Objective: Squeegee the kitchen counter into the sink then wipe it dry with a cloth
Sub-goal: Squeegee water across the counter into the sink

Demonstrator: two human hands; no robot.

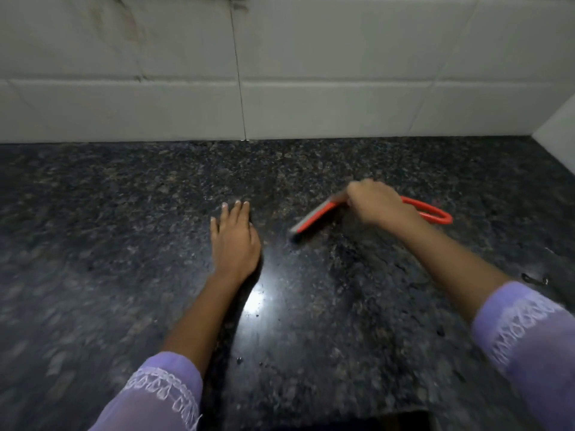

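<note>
Squeegee (314,217) right of centre, gripped at its head by clenched right hand (373,203) fingers; blade runs lower left to upper right, looped handle points right | left hand (235,241) laid flat, fingers released, on dark speckled bench (124,213); white tiled wall (311,73) above | blade middle hidden by hand, frame blurred.

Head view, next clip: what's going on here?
A person is working at a dark speckled granite counter against a white tiled wall. The right hand grips a red squeegee, its blade end down on the counter and its looped handle sticking out to the right. The left hand rests flat on the stone, fingers straight. No sink or cloth is in view, and the frame is motion-blurred.
</note>
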